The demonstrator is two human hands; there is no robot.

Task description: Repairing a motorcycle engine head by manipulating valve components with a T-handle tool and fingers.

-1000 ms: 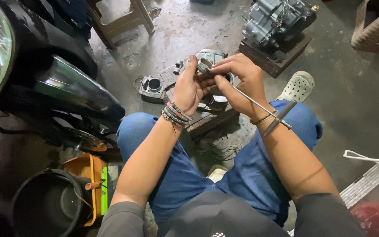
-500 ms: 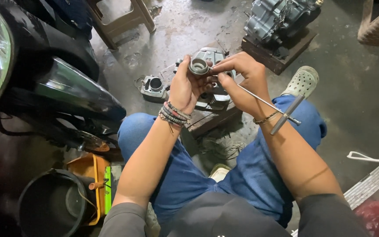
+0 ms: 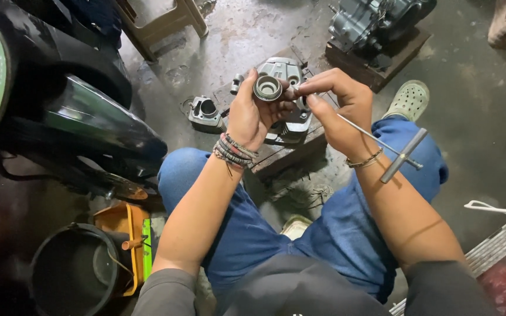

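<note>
Knees in blue jeans (image 3: 346, 234) fill the near ground as I crouch on the concrete floor (image 3: 481, 111). By my left knee stand a black bucket (image 3: 74, 275) and an orange tray (image 3: 121, 225). My left hand (image 3: 250, 114) has its grip closed on a small round metal ring part (image 3: 268, 88), pinched at the fingertips, open face up. My right hand (image 3: 338, 105) pinches a thin T-handle tool (image 3: 390, 147) at its tip, just beside the ring. Beneath them a grey cylinder head (image 3: 288, 73) sits on a wooden block (image 3: 282, 155); beyond, an engine (image 3: 370, 23) rests on another block.
</note>
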